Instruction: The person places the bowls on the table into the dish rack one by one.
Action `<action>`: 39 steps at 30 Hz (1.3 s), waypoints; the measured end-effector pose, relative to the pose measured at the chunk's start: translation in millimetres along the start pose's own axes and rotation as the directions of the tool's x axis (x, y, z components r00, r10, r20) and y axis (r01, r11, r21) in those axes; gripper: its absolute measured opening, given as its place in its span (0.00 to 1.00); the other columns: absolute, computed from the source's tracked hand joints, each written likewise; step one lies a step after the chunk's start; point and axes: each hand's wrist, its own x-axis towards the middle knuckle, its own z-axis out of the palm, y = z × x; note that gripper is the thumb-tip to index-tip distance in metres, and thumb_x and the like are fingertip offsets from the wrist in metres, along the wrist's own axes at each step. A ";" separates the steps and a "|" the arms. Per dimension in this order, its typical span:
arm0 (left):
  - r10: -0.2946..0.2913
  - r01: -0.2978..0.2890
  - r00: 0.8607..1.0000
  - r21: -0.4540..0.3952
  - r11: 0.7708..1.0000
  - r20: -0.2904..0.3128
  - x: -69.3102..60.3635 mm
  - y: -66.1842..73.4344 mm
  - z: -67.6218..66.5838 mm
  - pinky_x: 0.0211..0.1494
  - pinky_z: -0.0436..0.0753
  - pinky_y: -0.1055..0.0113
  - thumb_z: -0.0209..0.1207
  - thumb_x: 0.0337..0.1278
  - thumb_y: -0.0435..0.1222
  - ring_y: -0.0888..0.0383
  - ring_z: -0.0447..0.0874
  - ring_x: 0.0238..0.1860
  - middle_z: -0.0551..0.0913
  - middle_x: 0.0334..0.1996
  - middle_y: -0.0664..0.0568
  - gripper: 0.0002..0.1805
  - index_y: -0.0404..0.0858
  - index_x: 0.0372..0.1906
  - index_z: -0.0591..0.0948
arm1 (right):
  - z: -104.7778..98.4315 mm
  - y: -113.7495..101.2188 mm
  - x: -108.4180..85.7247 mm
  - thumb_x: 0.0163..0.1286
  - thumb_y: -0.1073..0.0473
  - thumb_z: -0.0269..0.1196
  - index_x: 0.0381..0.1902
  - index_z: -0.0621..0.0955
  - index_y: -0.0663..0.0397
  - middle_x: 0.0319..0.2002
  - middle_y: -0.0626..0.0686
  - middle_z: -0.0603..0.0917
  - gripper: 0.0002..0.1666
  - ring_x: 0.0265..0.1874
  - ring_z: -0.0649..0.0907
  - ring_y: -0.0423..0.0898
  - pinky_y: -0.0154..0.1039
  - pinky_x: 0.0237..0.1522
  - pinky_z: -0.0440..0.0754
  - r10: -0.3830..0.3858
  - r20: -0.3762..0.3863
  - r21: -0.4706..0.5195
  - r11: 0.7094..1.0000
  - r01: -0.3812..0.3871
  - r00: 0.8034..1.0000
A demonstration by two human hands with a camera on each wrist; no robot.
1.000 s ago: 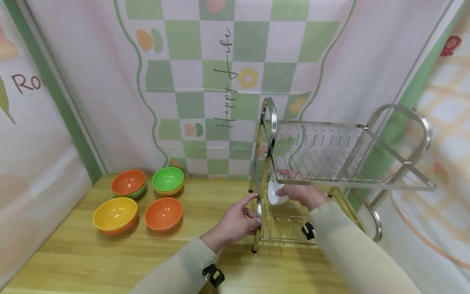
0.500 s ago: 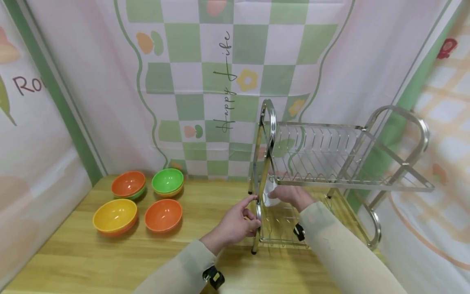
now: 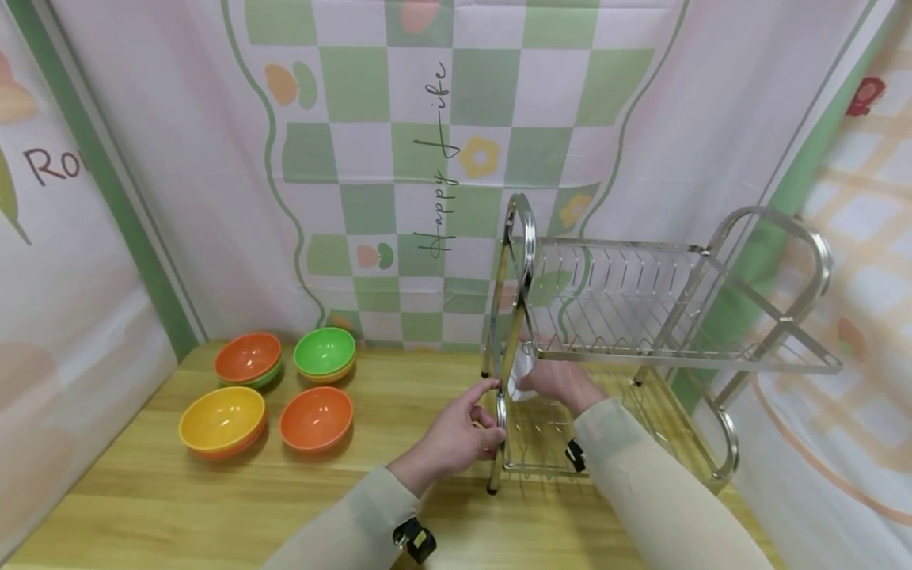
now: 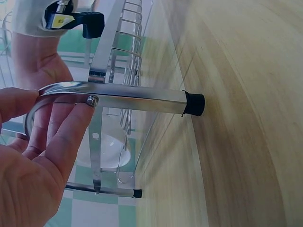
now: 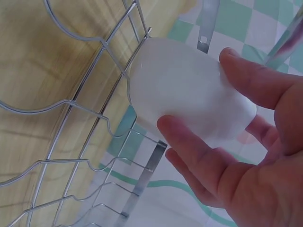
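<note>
Bowl (image 5: 189,90): white, probably slippery, fragile; best held by sides.
Right hand (image 3: 566,384): pinches bowl, rack (image 3: 684,362) just beyond.
Left hand (image 3: 459,431): grips rack.

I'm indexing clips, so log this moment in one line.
left hand: grips metal rack | right hand: holds white bowl at lower tier | coloured bowls: on table, left of rack
</note>
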 end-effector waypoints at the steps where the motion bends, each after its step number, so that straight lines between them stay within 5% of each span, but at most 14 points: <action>1: 0.001 -0.001 1.000 0.000 1.000 0.001 0.0 -0.3 0.1 0.35 0.88 0.59 0.65 0.57 0.22 0.51 0.82 0.32 0.79 0.35 0.45 0.44 0.57 0.74 0.66 | 0.7 -0.5 0.0 0.54 0.64 0.74 0.74 0.64 0.57 0.45 0.62 0.79 0.51 0.32 0.80 0.52 0.43 0.28 0.83 -0.012 -0.011 -0.016 1.000 0.012 1.000; 9: -0.009 0.009 1.000 -0.007 1.000 -0.004 0.8 -3.0 1.6 0.35 0.88 0.60 0.65 0.56 0.22 0.51 0.82 0.33 0.79 0.35 0.44 0.44 0.57 0.74 0.66 | -1.3 2.1 -2.0 0.54 0.64 0.74 0.75 0.61 0.58 0.57 0.67 0.75 0.54 0.36 0.80 0.53 0.42 0.30 0.83 -0.029 0.019 -0.025 0.999 0.029 0.999; 16: -0.015 0.015 1.000 -0.020 1.000 -0.001 0.9 -3.0 1.5 0.36 0.88 0.59 0.65 0.57 0.23 0.50 0.82 0.33 0.79 0.35 0.44 0.44 0.60 0.73 0.67 | -8.2 2.9 -8.1 0.60 0.55 0.72 0.80 0.51 0.53 0.65 0.70 0.70 0.58 0.55 0.76 0.63 0.59 0.54 0.78 -0.019 0.114 0.012 1.000 0.018 0.993; 21: -0.013 0.013 1.000 -0.026 1.000 -0.003 0.8 -3.6 0.3 0.36 0.88 0.59 0.65 0.57 0.23 0.50 0.82 0.33 0.78 0.36 0.44 0.43 0.60 0.73 0.67 | -17.1 -2.4 -19.1 0.62 0.37 0.68 0.79 0.42 0.60 0.77 0.68 0.42 0.66 0.70 0.57 0.70 0.66 0.68 0.58 0.083 0.154 -0.024 0.997 -0.080 0.985; 24: -0.012 0.012 1.000 -0.030 0.999 -0.004 0.8 -4.2 0.2 0.35 0.88 0.59 0.65 0.57 0.23 0.50 0.81 0.33 0.78 0.36 0.43 0.43 0.59 0.73 0.67 | -23.6 -4.6 -31.9 0.64 0.32 0.63 0.78 0.49 0.64 0.76 0.69 0.46 0.63 0.70 0.58 0.71 0.69 0.66 0.60 0.118 0.127 -0.028 0.993 -0.115 0.985; 28: -0.008 0.007 1.000 -0.031 0.999 -0.003 1.4 -4.8 0.1 0.35 0.88 0.60 0.65 0.57 0.22 0.50 0.81 0.32 0.78 0.35 0.43 0.43 0.58 0.73 0.67 | -30.1 -2.5 -53.0 0.66 0.29 0.59 0.76 0.56 0.64 0.66 0.77 0.65 0.58 0.60 0.71 0.74 0.69 0.55 0.74 0.116 0.054 -0.037 0.993 -0.114 0.992; 31: 0.001 -0.001 1.000 -0.033 0.999 -0.004 1.4 -4.7 0.0 0.35 0.88 0.60 0.64 0.56 0.21 0.51 0.81 0.32 0.78 0.35 0.43 0.44 0.57 0.73 0.67 | -30.1 1.3 -67.0 0.67 0.29 0.58 0.79 0.52 0.57 0.69 0.77 0.61 0.57 0.60 0.70 0.76 0.69 0.53 0.76 0.132 -0.006 0.060 0.990 -0.131 0.991; 34: 0.010 -0.010 1.000 -0.028 1.000 -0.008 1.0 -5.0 0.1 0.34 0.88 0.60 0.64 0.56 0.21 0.52 0.81 0.31 0.78 0.34 0.44 0.44 0.57 0.73 0.67 | -25.7 6.3 -77.8 0.69 0.35 0.60 0.81 0.47 0.52 0.74 0.71 0.52 0.56 0.65 0.64 0.75 0.67 0.59 0.71 0.137 -0.030 0.313 0.942 -0.121 0.990; 39: 0.014 -0.014 1.000 -0.017 1.000 -0.008 0.7 -4.6 0.7 0.34 0.88 0.61 0.64 0.57 0.22 0.53 0.81 0.31 0.78 0.34 0.44 0.43 0.57 0.73 0.67 | -17.6 14.5 -93.3 0.75 0.47 0.59 0.81 0.43 0.50 0.77 0.65 0.49 0.50 0.71 0.58 0.67 0.64 0.66 0.65 0.085 -0.025 0.691 0.721 -0.044 0.996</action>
